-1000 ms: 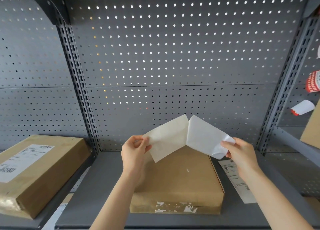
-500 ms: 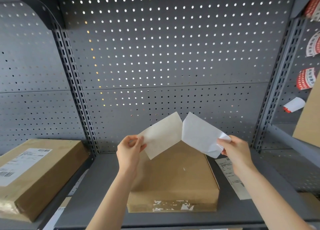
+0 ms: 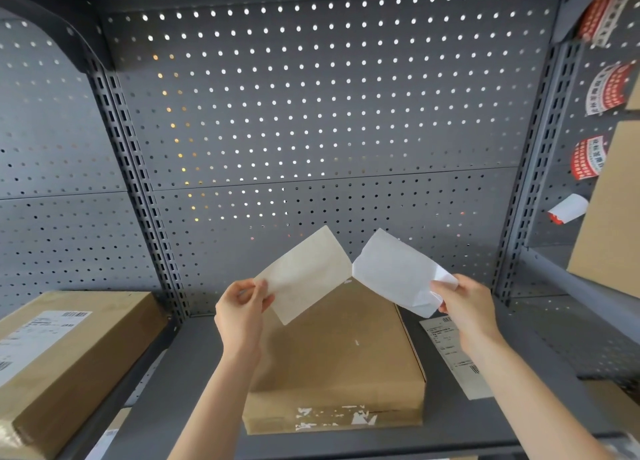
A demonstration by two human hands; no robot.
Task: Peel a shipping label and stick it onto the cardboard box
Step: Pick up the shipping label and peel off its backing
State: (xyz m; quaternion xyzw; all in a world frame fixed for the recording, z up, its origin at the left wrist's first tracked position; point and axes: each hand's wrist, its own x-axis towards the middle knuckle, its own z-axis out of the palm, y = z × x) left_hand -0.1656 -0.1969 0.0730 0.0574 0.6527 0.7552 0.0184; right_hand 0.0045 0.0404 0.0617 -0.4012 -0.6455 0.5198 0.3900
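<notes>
A flat brown cardboard box (image 3: pixel 341 366) lies on the grey shelf (image 3: pixel 194 373) right in front of me, with torn white label scraps on its front edge. Above it my left hand (image 3: pixel 242 307) pinches a yellowish backing sheet (image 3: pixel 304 274) by its lower left corner. My right hand (image 3: pixel 464 303) pinches the white shipping label (image 3: pixel 394 270) by its curled right corner. The two sheets touch only at one point between them. I see only the blank back of the label.
A second printed label (image 3: pixel 457 352) lies on the shelf to the right of the box. A brown box with a label (image 3: pixel 65 359) sits on the left shelf. Another cardboard box (image 3: pixel 613 210) and red-and-white stickers (image 3: pixel 588 156) are at the right. Perforated panel (image 3: pixel 311 113) behind.
The two sheets have been pulled further apart, from a shared edge to a single touching point. Both hands spread slightly outward. The camera tilted up a little.
</notes>
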